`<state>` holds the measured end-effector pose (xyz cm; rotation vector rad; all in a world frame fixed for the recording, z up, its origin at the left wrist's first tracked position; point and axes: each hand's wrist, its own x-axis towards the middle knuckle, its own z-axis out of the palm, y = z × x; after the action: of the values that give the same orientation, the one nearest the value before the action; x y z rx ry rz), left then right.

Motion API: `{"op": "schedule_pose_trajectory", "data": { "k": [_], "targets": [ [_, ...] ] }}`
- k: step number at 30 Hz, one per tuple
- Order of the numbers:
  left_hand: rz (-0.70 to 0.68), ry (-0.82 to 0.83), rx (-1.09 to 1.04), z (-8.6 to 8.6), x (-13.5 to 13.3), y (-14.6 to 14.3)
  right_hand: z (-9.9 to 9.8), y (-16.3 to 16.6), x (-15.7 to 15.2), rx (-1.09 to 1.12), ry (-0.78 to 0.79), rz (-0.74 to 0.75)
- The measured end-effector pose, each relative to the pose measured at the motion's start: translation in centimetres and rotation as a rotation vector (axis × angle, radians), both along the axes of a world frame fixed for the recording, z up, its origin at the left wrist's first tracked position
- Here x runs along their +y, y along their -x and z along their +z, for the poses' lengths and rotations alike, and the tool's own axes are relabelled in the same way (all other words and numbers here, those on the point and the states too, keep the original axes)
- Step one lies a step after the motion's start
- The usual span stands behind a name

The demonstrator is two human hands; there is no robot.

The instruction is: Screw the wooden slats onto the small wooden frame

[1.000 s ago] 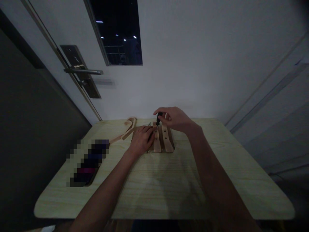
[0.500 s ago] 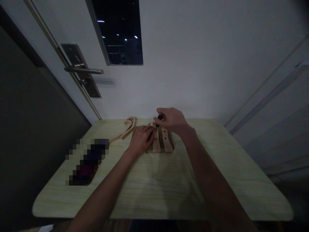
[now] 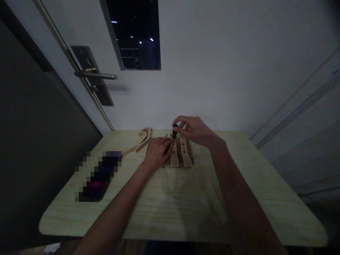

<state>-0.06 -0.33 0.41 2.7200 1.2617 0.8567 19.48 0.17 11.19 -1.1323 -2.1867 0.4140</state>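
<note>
My right hand (image 3: 192, 129) pinches the black handle of a screwdriver (image 3: 174, 131), held upright with its tip down on a light wooden strip (image 3: 174, 159). Dark round holes show in this strip. My left hand (image 3: 158, 152) lies flat with fingers stretched out over a brown piece beneath the strips, its fingertips beside the screwdriver's tip. A second holed wooden strip (image 3: 186, 159) lies parallel on the right. What is under my left palm is hidden.
A curved wooden hook piece (image 3: 143, 141) lies to the left of my left hand. Nearer on the left is a dark, pixelated phone-like object (image 3: 99, 180). The pale table (image 3: 239, 198) stands against a white door with a metal handle (image 3: 98, 75).
My right hand has shifted slightly right and its fingers have loosened and turned on the screwdriver, which now stands more upright. My left hand stays in place; the view has shifted a little.
</note>
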Motion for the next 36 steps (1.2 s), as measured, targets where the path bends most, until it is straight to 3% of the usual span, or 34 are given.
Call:
{"op": "schedule_pose_trajectory", "data": {
  "k": [6, 14, 27, 36],
  "targets": [
    [0.002, -0.005, 0.008, 0.0, 0.1, 0.0, 0.0, 0.4, -0.1, 0.008, -0.079, -0.058],
    [0.003, -0.013, 0.002, 0.0, -0.1, 0.0, -0.1, 1.4, -0.7, -0.100, -0.066, -0.270],
    [-0.019, -0.038, -0.016, -0.3, 0.1, 0.0, -0.7, 2.2, -0.7, -0.181, -0.164, -0.390],
    [-0.008, -0.017, -0.004, 0.0, 0.0, 0.0, -0.7, 1.5, -0.3, -0.005, -0.091, -0.282]
  ]
}}
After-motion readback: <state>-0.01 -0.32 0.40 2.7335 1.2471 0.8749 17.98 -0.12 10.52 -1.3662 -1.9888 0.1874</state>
